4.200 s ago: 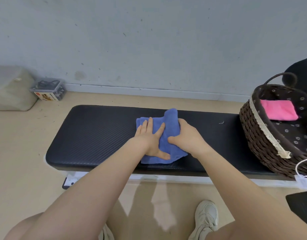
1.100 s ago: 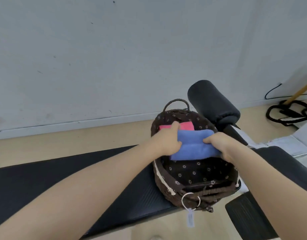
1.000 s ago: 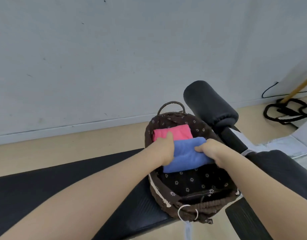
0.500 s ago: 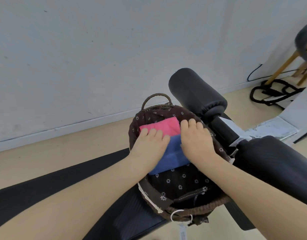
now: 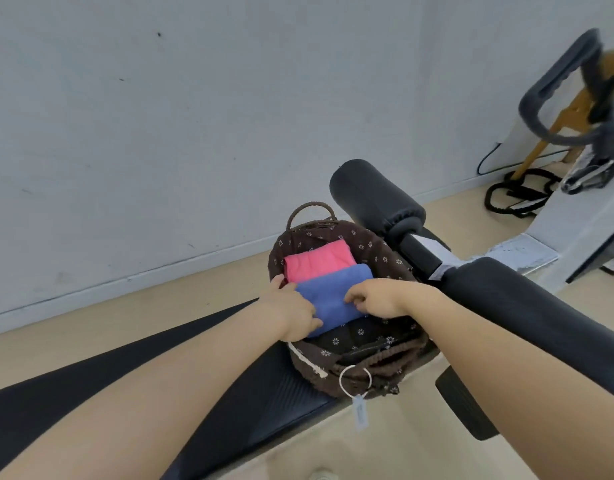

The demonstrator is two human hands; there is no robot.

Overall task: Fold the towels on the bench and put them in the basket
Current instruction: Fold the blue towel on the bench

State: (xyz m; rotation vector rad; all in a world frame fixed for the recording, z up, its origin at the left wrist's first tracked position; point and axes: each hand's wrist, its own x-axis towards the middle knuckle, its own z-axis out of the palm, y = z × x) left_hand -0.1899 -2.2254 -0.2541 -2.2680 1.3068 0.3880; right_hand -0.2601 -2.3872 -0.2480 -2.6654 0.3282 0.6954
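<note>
Blue towel (image 5: 333, 299) lies folded inside the basket (image 5: 367, 367), touching the pink towel (image 5: 319, 261), also folded, which sits toward the basket's wall-side end. The blue one overlaps the pink one's near edge.

Our left hand (image 5: 293, 310) rests on the blue towel's left end; its fingers (image 5: 312, 318) are loosely curled on the cloth, and we cannot tell whether they pinch it or only press. Our right hand (image 5: 378, 299) sits on the towel's right end with fingers (image 5: 354, 301) bent down onto the fabric; likewise, grip or mere touch is not resolvable.

The basket stands at the right end of the bench (image 5: 160, 386), with a white tag (image 5: 359, 415) hanging from a ring on its near rim. Beyond that end are the padded roller (image 5: 374, 199) and a second black pad (image 5: 527, 313).

Progress, as judged: two towels folded and in the basket. The visible stretch of bench carries no further towel, but its left end is out of view, so we cannot confirm none is left. Remaining for this towel: let go and withdraw the hands.
</note>
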